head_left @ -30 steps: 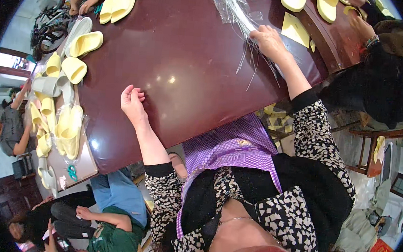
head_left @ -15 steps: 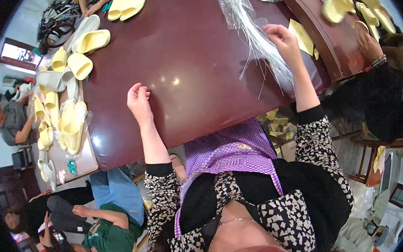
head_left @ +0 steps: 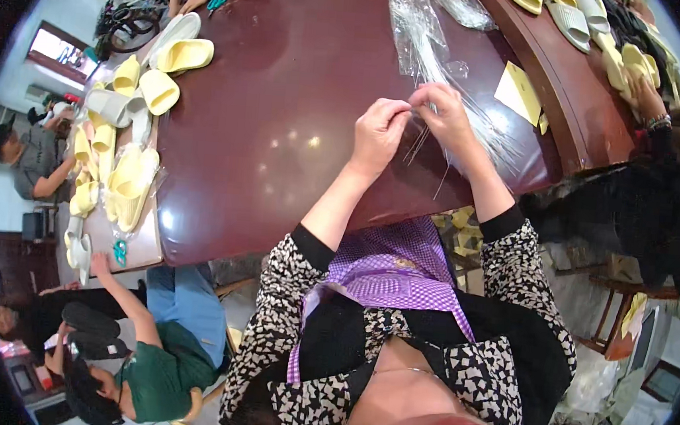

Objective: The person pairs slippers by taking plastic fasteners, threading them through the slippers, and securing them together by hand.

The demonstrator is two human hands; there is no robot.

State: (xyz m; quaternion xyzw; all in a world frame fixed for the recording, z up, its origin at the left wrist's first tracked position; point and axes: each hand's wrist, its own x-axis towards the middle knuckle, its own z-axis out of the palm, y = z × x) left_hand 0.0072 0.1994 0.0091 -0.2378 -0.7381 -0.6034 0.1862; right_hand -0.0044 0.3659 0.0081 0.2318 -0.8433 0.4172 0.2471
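My left hand (head_left: pixel 379 136) and my right hand (head_left: pixel 447 121) meet at the fingertips above the dark red table (head_left: pixel 261 102). Both are pinched closed; anything between the fingers is too small to make out. Under and beside my right hand lies a loose bundle of thin white strands (head_left: pixel 494 137), fanned toward the table's near edge. Its far end runs into a clear plastic bag (head_left: pixel 406 26). A few strands stick out below my hands; whether my fingers hold any of them is unclear. Right of the bundle is a flat yellow piece (head_left: pixel 519 92).
Yellow and grey slippers (head_left: pixel 186 55) line a side table on the left, with teal scissors (head_left: pixel 120 252). A raised wooden ledge (head_left: pixel 554 77) borders the right. Beyond it, a co-worker's hand (head_left: pixel 645 97) touches a yellow slipper. Another person's hand (head_left: pixel 199 0) rests at the far left.
My left hand has swung right and up to meet my right hand, which came slightly left and nearer. Both have closed. The far co-worker's pair of yellow slippers has shifted right, toward the top edge.
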